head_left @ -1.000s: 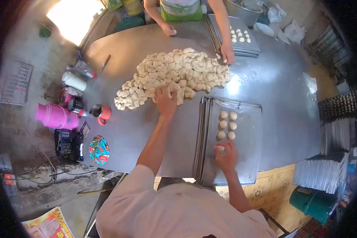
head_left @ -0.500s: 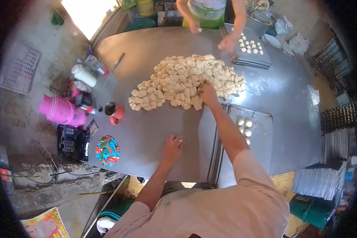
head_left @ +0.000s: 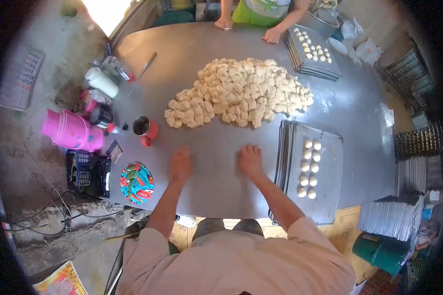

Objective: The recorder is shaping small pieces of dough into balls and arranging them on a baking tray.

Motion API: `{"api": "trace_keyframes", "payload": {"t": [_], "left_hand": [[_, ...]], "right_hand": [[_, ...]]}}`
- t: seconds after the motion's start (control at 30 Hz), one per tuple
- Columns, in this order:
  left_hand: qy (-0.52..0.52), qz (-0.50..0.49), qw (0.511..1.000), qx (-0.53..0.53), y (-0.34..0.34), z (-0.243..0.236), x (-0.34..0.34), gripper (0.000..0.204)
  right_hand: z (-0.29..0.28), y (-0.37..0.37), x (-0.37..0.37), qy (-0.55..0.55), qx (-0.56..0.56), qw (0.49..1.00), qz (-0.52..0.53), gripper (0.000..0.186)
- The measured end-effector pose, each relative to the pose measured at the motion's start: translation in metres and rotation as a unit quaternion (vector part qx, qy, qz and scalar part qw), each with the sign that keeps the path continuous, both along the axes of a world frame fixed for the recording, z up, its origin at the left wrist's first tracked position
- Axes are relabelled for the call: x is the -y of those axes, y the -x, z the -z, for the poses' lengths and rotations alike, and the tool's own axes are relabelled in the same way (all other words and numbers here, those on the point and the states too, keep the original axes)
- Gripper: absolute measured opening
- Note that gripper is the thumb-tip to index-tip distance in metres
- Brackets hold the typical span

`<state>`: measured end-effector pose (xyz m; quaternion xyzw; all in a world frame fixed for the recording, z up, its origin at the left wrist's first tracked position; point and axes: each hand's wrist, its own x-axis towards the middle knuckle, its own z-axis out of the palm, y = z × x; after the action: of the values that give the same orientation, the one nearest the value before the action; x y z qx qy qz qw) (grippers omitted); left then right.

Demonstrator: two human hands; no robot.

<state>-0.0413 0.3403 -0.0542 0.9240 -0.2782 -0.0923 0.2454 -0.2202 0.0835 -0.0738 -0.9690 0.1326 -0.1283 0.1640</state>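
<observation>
My left hand, smeared by motion, is palm down on the steel table, beside a red mug. My right hand is palm down with fingers curled on the table, left of a stack of trays; whatever lies beneath it is hidden. A large heap of cut dough pieces lies beyond both hands. Several round dough balls sit in two rows on the top tray.
A co-worker's hands are at the far edge, beside another tray of balls. At left stand pink buckets, a white container, a long utensil and patterned cloth. Racks and stacked trays line the right.
My right hand has pulled back from the dough heap to the table; my left moved leftward. More balls show on the near tray. The co-worker's hands have drawn back to the far edge.
</observation>
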Motion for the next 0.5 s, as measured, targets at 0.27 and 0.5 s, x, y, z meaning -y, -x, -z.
{"api": "trace_keyframes", "payload": {"t": [0.27, 0.5], "left_hand": [[-0.019, 0.107, 0.973, 0.205, 0.039, 0.047, -0.018, 0.018], [0.014, 0.042, 0.991, 0.129, 0.068, 0.036, -0.028, 0.031]], "right_hand": [[-0.003, -0.008, -0.025, -0.005, 0.001, 0.996, -0.085, 0.016], [0.007, 0.03, -0.034, 0.022, 0.001, 1.0, -0.022, 0.025]]}}
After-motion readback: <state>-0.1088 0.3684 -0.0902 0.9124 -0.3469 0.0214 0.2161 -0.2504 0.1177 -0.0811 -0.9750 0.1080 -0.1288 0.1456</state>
